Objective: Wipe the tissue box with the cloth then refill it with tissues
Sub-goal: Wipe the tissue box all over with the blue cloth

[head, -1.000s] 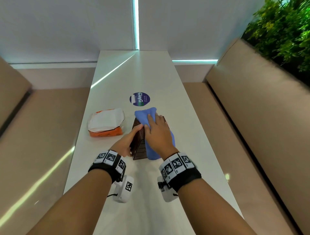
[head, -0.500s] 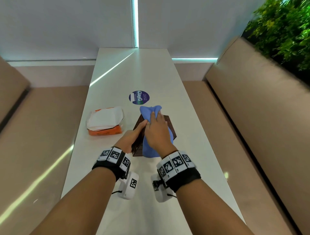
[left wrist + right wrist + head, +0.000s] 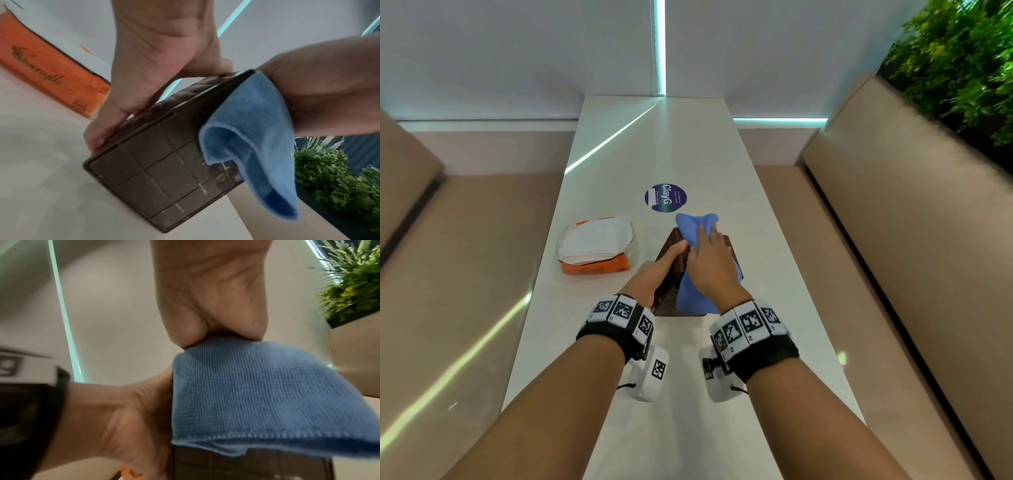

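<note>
The left hand comes down from above onto the dark brown tissue box, its fingers curled over the box's upper left edge; the box sits tilted on the pale surface, a gridded face turned toward the camera; the right hand presses a blue cloth against the box's right side, a folded corner of the cloth hanging loose past the lower edge; behind the left hand lies an orange tissue pack with cursive lettering; green foliage shows at the lower right.
</note>
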`<state>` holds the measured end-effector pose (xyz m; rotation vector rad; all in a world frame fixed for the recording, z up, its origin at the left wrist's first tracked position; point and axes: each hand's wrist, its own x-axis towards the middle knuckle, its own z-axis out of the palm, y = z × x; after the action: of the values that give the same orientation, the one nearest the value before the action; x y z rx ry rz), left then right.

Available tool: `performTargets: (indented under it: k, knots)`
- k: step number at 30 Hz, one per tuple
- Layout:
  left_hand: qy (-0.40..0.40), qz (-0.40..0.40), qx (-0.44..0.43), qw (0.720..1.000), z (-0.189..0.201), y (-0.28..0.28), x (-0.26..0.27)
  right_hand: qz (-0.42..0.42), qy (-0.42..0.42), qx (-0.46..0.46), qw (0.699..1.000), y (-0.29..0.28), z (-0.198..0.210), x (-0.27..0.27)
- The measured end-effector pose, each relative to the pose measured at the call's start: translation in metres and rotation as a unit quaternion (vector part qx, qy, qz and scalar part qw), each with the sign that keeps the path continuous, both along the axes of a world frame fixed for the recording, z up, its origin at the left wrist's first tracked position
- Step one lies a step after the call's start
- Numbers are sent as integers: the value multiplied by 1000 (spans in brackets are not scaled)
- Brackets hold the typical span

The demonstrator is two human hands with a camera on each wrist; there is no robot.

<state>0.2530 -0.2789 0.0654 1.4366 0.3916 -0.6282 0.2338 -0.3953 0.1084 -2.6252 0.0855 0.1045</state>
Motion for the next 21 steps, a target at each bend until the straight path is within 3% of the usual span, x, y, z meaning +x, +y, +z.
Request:
performTargets:
  k: [3,5,7,9,12,14,15,18,21]
  knots:
    - [9,-20,-15,1000,11,2,-6,32,-27,11,999,-1,-3,-4]
    - [5,-22,-9,1000,14,4,-8,-8,-14,11,1000,-8,-4,1]
    - [1,-18,1,1000,17,5,-12,-65,33,93,993,-18,0,6]
    - [6,-15,-7,1000,24,6,-20,-98,78,210,970,-31,5,8]
    - [28,-1,-28,999,4,17,-17,-119,127,348,921,-44,4,4]
    - [54,12,-89,995,-5,20,-19,-138,153,417,885,-46,-4,-2]
    - [58,27,-127,990,-7,19,-22,-138,152,425,881,-44,-9,-6]
    - [44,86,-248,964,-6,12,-29,-106,142,406,897,-43,-25,-8]
    - [47,121,-278,952,-14,8,-28,-79,112,345,929,-40,-15,-10]
